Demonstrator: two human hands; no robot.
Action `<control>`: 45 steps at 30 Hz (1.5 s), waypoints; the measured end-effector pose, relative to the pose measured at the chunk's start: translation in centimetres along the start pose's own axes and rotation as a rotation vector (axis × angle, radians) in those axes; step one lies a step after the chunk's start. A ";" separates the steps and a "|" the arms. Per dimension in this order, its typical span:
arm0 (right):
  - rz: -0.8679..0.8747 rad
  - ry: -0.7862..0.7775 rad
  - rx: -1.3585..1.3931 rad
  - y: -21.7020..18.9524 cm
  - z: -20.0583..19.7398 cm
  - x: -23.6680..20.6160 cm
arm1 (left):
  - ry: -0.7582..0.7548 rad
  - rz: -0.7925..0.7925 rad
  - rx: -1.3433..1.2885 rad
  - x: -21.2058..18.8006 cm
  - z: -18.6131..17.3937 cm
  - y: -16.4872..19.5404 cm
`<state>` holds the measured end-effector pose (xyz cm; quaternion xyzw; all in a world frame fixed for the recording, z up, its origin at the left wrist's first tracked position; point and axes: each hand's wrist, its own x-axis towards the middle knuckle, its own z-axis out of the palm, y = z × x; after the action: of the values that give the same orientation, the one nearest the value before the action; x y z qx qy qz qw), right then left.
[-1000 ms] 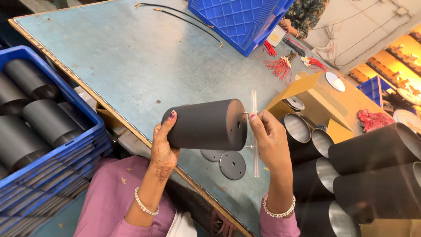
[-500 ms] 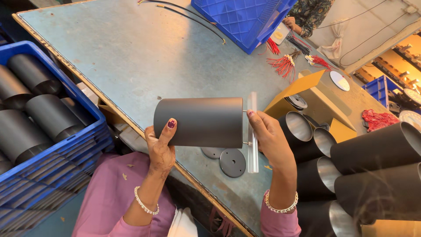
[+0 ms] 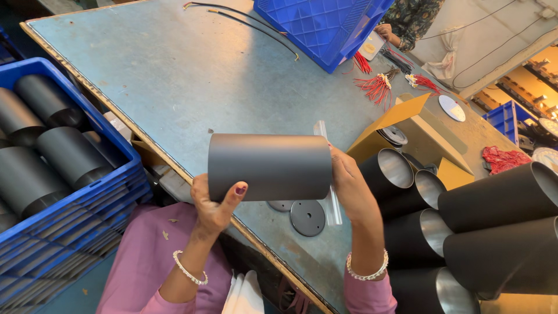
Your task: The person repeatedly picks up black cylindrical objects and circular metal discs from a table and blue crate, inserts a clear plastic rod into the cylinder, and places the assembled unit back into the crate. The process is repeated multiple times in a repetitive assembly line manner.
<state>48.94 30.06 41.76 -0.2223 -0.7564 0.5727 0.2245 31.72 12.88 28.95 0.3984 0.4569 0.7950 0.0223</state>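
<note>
I see a matte black cylinder held up over the near edge of the worktop, roughly at the centre of the head view. Its long axis runs almost level, from 9 o'clock to 3 o'clock, so the curved side faces me and neither end shows its inside. The left hand grips the cylinder from below at its 7 o'clock corner, with the thumb pressed up on the front wall. The right hand closes on the 3 o'clock end, palm against the rim. A thin clear plastic strip stands nearly upright just at that same end, between the right hand and the cylinder; I cannot tell whether the fingers pinch it.

Below the cylinder, at 6 o'clock, two flat dark discs lie on the worktop. At 9 o'clock a blue crate holds more black cylinders lying on their sides. At 3 to 5 o'clock a stack of black tubes with shiny inner walls lies with the open mouths toward me. Between them and the worktop sits an open yellow carton. At 12 o'clock another blue crate stands on the worktop, with bundles of red wires beside it.
</note>
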 end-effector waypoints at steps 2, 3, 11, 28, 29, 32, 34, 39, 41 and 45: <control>-0.011 0.086 -0.009 -0.4 0.7 -0.1 | 0.013 0.048 0.056 0.3 0.3 0.7; -0.017 0.130 -0.014 -0.8 1.1 -0.2 | 0.092 -0.107 -0.119 0.5 0.6 1.0; -0.588 0.012 -0.643 -5.6 1.5 -3.4 | 0.300 -1.111 -0.821 3.0 2.7 1.0; -0.198 -0.112 0.070 -2.3 1.2 0.2 | 0.339 -0.813 -0.614 3.4 0.1 1.2; -0.184 -0.120 0.058 -2.4 1.3 0.3 | 0.328 -0.827 -0.622 3.4 0.1 1.1; -0.337 -0.144 -0.080 -2.4 0.7 0.4 | 0.306 -0.892 -0.596 3.4 0.1 0.8; -0.446 -0.135 -0.184 -2.0 0.2 0.5 | 0.320 -0.947 -0.636 3.5 0.5 0.7; -0.406 -0.160 -0.098 -0.5 -0.6 1.3 | 0.308 -0.959 -0.644 3.7 0.4 0.8; -0.272 -0.199 0.130 -0.3 -0.7 1.4 | 0.291 -0.908 -0.601 3.6 0.3 1.0; -0.064 -0.123 0.216 -1.0 -0.5 1.2 | 0.282 -0.876 -0.558 3.4 0.3 1.0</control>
<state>48.16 30.90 42.92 -0.1370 -0.7093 0.6561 0.2184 29.92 13.88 31.87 0.0391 0.3502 0.8482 0.3953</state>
